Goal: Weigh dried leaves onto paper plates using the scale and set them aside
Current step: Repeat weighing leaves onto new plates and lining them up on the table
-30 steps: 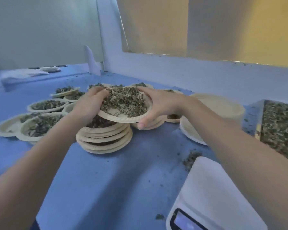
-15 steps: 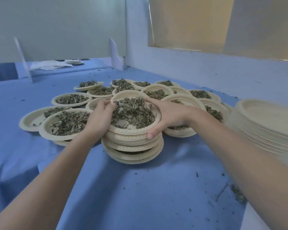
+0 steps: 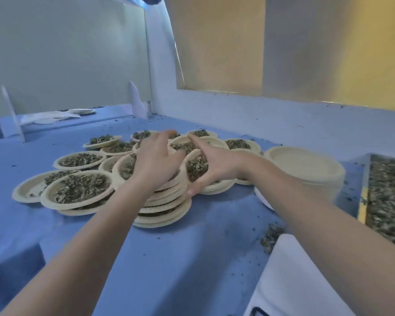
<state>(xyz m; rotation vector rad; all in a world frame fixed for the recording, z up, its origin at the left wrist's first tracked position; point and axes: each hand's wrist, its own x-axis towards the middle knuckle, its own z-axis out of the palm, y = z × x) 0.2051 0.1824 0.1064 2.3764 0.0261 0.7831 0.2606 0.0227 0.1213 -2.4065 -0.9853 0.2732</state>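
Both hands hover over a stack of filled paper plates [image 3: 167,210] that stands on the blue counter [image 3: 169,258]. The left hand [image 3: 156,163] lies palm down over the top plate [image 3: 123,166] of that stack, fingers straight and spread, pointing away from the person; it covers most of the dried leaves [image 3: 126,167] on the plate, and whether it touches them cannot be told. The right hand [image 3: 211,164] is also open – fingers stretched forward and to the left, thumb splayed low beside the stack's right edge, gripping nothing. It sits above a neighbouring plate of leaves [image 3: 196,166] just right of the stack.

The top plate sits level, rim up; being round, it has no long axis to speak of. Around the stack, further plates of leaves [image 3: 79,159] lie flat on the counter, some overlapping, spread to the left and behind. To the right stands a tall pile of empty plates [image 3: 306,165], and past it, at the frame's right edge, a tray of loose leaves [image 3: 390,197]. A white scale [image 3: 292,281] fills the lower right corner – partly hidden by the right forearm – with a small heap of spilled leaves [image 3: 270,238] just beside its far edge. Crumbs dot the blue cloth.
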